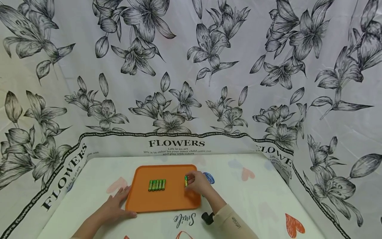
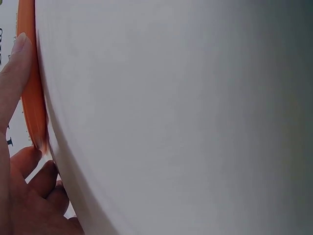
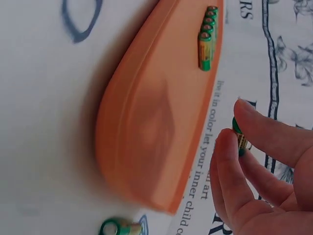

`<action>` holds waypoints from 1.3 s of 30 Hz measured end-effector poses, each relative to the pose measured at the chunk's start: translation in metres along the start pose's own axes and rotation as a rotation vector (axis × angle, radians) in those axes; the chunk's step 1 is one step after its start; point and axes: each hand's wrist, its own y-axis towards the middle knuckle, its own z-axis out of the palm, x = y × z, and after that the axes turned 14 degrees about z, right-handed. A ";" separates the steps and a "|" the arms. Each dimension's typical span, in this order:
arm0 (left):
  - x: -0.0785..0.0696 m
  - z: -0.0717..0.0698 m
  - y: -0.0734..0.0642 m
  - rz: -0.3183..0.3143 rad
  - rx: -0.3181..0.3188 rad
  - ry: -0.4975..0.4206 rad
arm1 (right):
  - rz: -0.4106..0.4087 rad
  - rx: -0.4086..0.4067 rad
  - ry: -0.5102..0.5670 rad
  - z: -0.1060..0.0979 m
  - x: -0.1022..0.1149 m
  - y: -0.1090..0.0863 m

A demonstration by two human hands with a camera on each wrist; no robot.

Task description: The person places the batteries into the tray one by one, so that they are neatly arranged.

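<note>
Bench (image 1: 247, 199) before floral curtain (image 1: 179, 66)

The right hand (image 1: 197, 183) has its fingers nearly closed, pinching 1 green battery (image 3: 241, 141) over the orange tray (image 1: 174, 199). To the left of these fingers, a row of 5 batteries (image 1: 157, 185) lies on the tray. Near the same fingers, 1 loose battery (image 3: 128, 229) lies on the bench outside the tray. The left hand (image 1: 113, 207) has its fingers spread, the tray's near-left corner between them and the thumb.
</note>
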 end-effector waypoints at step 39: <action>-0.004 -0.003 0.000 0.018 0.004 -0.017 | 0.058 -0.030 -0.148 0.085 0.033 0.034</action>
